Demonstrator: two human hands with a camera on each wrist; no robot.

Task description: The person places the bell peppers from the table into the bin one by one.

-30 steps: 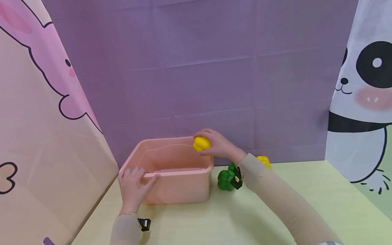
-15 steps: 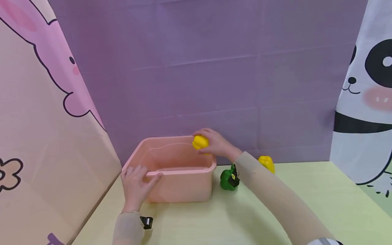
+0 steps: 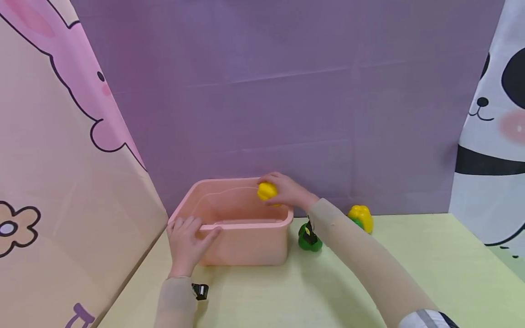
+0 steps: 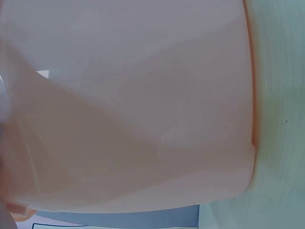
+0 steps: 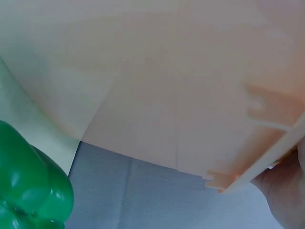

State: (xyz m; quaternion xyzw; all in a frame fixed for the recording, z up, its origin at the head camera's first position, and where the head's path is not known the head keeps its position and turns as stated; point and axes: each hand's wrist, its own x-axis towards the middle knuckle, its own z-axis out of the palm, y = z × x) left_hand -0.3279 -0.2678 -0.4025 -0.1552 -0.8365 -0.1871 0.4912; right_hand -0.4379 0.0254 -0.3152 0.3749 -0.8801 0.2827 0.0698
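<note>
A pink bin (image 3: 246,246) stands against the back wall on the table. The left hand (image 3: 187,243) grips its front rim at the left corner, fingers over the edge and thumb along the front. At the bin's right end, the right hand (image 3: 287,190) holds a yellow bell pepper (image 3: 267,191) between thumb and fingers, over the rim. In the left wrist view the bin's wall (image 4: 133,105) fills most of the picture. The right wrist view shows the bin's outer side (image 5: 143,86), with part of the right hand (image 5: 283,191) at the rim; the pepper is hidden there.
Right of the bin, a green bell pepper (image 3: 309,239) lies partly behind the wrist camera; it also shows in the right wrist view (image 5: 33,186). A yellow pepper (image 3: 362,218) with something green beside it lies behind the right sleeve. Printed cloths stand at both sides.
The head view has shifted slightly, so the scene sits further right and the bin a little higher. The held yellow pepper has moved slightly left relative to the bin; the left hand keeps its grip.
</note>
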